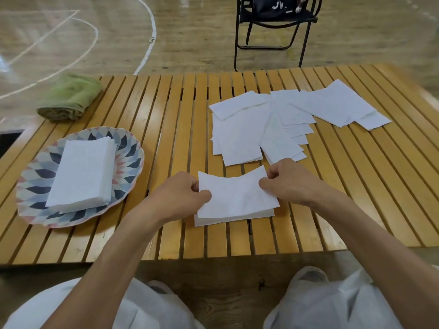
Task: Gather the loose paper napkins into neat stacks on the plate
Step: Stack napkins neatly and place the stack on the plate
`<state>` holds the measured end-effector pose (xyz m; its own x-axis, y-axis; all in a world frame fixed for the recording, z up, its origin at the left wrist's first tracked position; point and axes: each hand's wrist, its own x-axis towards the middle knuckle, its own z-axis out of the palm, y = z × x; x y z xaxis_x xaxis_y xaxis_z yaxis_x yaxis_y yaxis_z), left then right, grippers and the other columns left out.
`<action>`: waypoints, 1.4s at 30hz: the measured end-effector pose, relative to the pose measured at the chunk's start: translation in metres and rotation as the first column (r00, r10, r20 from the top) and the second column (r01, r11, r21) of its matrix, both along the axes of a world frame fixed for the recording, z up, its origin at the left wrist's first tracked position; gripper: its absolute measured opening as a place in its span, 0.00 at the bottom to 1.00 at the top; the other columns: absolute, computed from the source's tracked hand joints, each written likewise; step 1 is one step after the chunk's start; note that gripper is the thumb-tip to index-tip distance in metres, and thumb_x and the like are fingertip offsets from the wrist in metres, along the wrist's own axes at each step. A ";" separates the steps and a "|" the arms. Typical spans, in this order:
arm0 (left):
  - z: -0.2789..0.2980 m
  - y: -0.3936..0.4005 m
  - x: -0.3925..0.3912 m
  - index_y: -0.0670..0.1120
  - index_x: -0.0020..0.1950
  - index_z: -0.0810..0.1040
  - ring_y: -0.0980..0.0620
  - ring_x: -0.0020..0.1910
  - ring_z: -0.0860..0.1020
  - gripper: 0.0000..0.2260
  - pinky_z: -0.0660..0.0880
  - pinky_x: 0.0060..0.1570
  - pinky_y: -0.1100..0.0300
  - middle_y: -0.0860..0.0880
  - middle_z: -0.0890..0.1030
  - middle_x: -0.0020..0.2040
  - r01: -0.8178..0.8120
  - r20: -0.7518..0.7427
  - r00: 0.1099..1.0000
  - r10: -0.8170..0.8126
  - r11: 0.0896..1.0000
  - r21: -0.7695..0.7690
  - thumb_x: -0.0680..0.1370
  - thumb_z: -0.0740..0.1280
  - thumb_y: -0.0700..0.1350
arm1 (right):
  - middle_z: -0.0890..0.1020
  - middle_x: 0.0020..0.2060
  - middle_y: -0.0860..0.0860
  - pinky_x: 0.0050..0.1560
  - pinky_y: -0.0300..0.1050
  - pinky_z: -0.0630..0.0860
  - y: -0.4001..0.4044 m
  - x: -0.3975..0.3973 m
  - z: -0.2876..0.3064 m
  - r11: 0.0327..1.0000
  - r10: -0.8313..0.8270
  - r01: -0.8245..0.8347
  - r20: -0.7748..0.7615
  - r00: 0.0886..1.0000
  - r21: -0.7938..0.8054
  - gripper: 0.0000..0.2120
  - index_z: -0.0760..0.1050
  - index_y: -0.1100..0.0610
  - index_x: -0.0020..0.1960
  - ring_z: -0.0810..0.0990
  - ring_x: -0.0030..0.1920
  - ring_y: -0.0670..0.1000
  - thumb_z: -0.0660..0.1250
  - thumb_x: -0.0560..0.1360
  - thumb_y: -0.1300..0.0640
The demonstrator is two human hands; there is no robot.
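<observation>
A patterned plate [128, 153] sits at the left of the slatted wooden table and carries a neat stack of white napkins [83, 172]. Near the table's front edge lies a small pile of napkins [235, 200]. My left hand [180, 198] pinches the left edge of its top napkin, and my right hand [289, 181] pinches the right edge, so the sheet bows slightly. Several loose napkins [273, 122] are spread across the table's far right, overlapping one another.
A rolled green towel [69, 97] lies at the table's far left corner. A black folding chair [275, 22] stands on the wooden floor beyond the table. My knees show below the table's front edge.
</observation>
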<state>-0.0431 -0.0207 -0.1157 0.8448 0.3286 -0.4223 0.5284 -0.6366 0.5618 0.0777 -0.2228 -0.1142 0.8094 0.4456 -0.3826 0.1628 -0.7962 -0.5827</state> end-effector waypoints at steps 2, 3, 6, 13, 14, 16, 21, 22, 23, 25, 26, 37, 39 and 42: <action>-0.002 -0.001 0.000 0.46 0.39 0.76 0.53 0.36 0.78 0.10 0.69 0.33 0.64 0.48 0.79 0.40 0.011 -0.005 1.000 -0.011 0.998 0.063 0.78 0.67 0.49 | 0.75 0.38 0.54 0.39 0.45 0.69 0.001 0.000 -0.003 1.000 0.019 -0.019 -0.004 1.000 -0.024 0.10 0.74 0.57 0.39 0.75 0.38 0.51 0.68 0.77 0.54; -0.004 -0.001 0.001 0.46 0.39 0.75 0.53 0.36 0.78 0.10 0.69 0.33 0.63 0.48 0.79 0.39 0.015 -0.007 1.000 -0.014 0.996 0.093 0.78 0.67 0.49 | 0.75 0.38 0.54 0.40 0.46 0.70 0.002 0.000 -0.005 0.999 0.024 -0.024 -0.007 1.000 -0.034 0.09 0.74 0.57 0.40 0.75 0.38 0.52 0.68 0.77 0.54; -0.007 0.000 0.001 0.47 0.40 0.74 0.53 0.35 0.78 0.09 0.70 0.34 0.63 0.49 0.79 0.39 0.052 -0.045 0.998 -0.045 0.988 0.146 0.78 0.67 0.49 | 0.76 0.37 0.55 0.39 0.46 0.71 0.005 0.001 -0.010 0.997 0.031 -0.031 0.003 1.000 -0.073 0.09 0.73 0.57 0.39 0.76 0.36 0.52 0.68 0.76 0.54; -0.007 0.001 -0.005 0.53 0.51 0.67 0.56 0.40 0.75 0.20 0.71 0.36 0.60 0.56 0.73 0.44 -0.002 0.003 1.000 0.001 0.873 0.488 0.72 0.72 0.62 | 0.75 0.43 0.46 0.35 0.44 0.74 0.000 -0.004 -0.012 0.980 0.065 0.005 0.342 0.937 -0.200 0.20 0.67 0.50 0.59 0.77 0.39 0.47 0.71 0.74 0.45; -0.007 0.000 -0.004 0.54 0.55 0.67 0.56 0.42 0.75 0.21 0.72 0.38 0.60 0.56 0.73 0.46 -0.019 0.080 0.997 -0.024 0.866 0.499 0.72 0.73 0.60 | 0.74 0.46 0.46 0.37 0.44 0.76 0.000 -0.004 -0.012 0.988 0.085 -0.031 0.373 0.924 -0.149 0.22 0.67 0.49 0.62 0.77 0.42 0.46 0.72 0.74 0.46; -0.007 -0.004 -0.001 0.56 0.57 0.69 0.57 0.46 0.74 0.18 0.72 0.43 0.63 0.57 0.73 0.51 0.049 0.191 0.971 -0.146 0.898 0.436 0.73 0.73 0.56 | 0.73 0.53 0.44 0.44 0.42 0.76 0.002 -0.006 -0.012 0.988 0.153 -0.144 0.380 0.912 -0.053 0.19 0.70 0.47 0.64 0.76 0.48 0.46 0.71 0.76 0.47; -0.017 -0.022 0.001 0.58 0.60 0.77 0.57 0.55 0.73 0.13 0.70 0.55 0.63 0.58 0.74 0.59 0.290 0.164 0.917 -0.363 0.891 0.350 0.76 0.72 0.50 | 0.72 0.58 0.42 0.53 0.37 0.64 0.008 -0.009 -0.021 0.955 0.289 -0.293 0.346 0.893 -0.043 0.13 0.75 0.46 0.63 0.67 0.55 0.40 0.67 0.79 0.48; -0.020 -0.023 0.002 0.57 0.62 0.77 0.56 0.57 0.72 0.15 0.70 0.57 0.62 0.57 0.73 0.60 0.298 0.155 0.913 -0.378 0.876 0.380 0.76 0.72 0.50 | 0.73 0.60 0.43 0.54 0.38 0.63 0.008 -0.009 -0.022 0.953 0.300 -0.296 0.329 0.895 -0.066 0.14 0.75 0.47 0.64 0.66 0.55 0.40 0.67 0.80 0.47; -0.022 -0.024 0.002 0.57 0.63 0.77 0.56 0.59 0.71 0.16 0.70 0.59 0.60 0.57 0.73 0.62 0.298 0.152 0.911 -0.384 0.866 0.402 0.76 0.72 0.50 | 0.74 0.63 0.44 0.56 0.38 0.64 0.008 -0.008 -0.024 0.953 0.302 -0.292 0.319 0.898 -0.081 0.14 0.75 0.47 0.65 0.67 0.56 0.41 0.66 0.80 0.47; -0.023 -0.023 0.003 0.57 0.64 0.76 0.55 0.61 0.71 0.16 0.69 0.61 0.58 0.57 0.72 0.63 0.296 0.153 0.910 -0.386 0.861 0.413 0.76 0.72 0.49 | 0.73 0.67 0.46 0.60 0.40 0.65 0.009 -0.006 -0.024 0.961 0.276 -0.270 0.345 0.897 -0.067 0.16 0.75 0.49 0.67 0.69 0.63 0.45 0.65 0.80 0.47; -0.024 -0.022 0.004 0.57 0.64 0.76 0.55 0.61 0.71 0.17 0.69 0.62 0.58 0.56 0.72 0.63 0.299 0.151 0.909 -0.388 0.862 0.410 0.76 0.72 0.49 | 0.71 0.71 0.47 0.64 0.43 0.66 0.010 -0.005 -0.024 0.964 0.264 -0.260 0.378 0.887 -0.062 0.18 0.74 0.49 0.69 0.68 0.68 0.47 0.65 0.80 0.47; -0.023 -0.017 0.004 0.55 0.65 0.76 0.55 0.62 0.70 0.16 0.68 0.62 0.58 0.56 0.72 0.63 0.331 0.143 0.903 -0.405 0.869 0.369 0.78 0.70 0.50 | 0.49 0.82 0.48 0.79 0.51 0.48 0.017 -0.002 -0.044 0.895 0.433 -0.339 0.386 0.815 -0.290 0.29 0.58 0.52 0.80 0.43 0.81 0.50 0.53 0.83 0.41; -0.023 -0.017 0.004 0.54 0.66 0.75 0.54 0.62 0.70 0.16 0.67 0.62 0.58 0.55 0.72 0.64 0.335 0.137 0.903 -0.408 0.867 0.370 0.78 0.69 0.50 | 0.49 0.82 0.48 0.79 0.50 0.47 0.018 -0.001 -0.045 0.898 0.424 -0.324 0.388 0.818 -0.298 0.30 0.55 0.54 0.81 0.43 0.81 0.49 0.53 0.84 0.41; -0.022 -0.017 0.005 0.54 0.66 0.75 0.54 0.62 0.70 0.17 0.68 0.62 0.58 0.55 0.72 0.64 0.334 0.137 0.904 -0.405 0.869 0.365 0.78 0.69 0.51 | 0.48 0.82 0.48 0.78 0.50 0.47 0.018 0.001 -0.045 0.907 0.404 -0.307 0.384 0.830 -0.290 0.30 0.54 0.54 0.81 0.42 0.81 0.49 0.53 0.84 0.42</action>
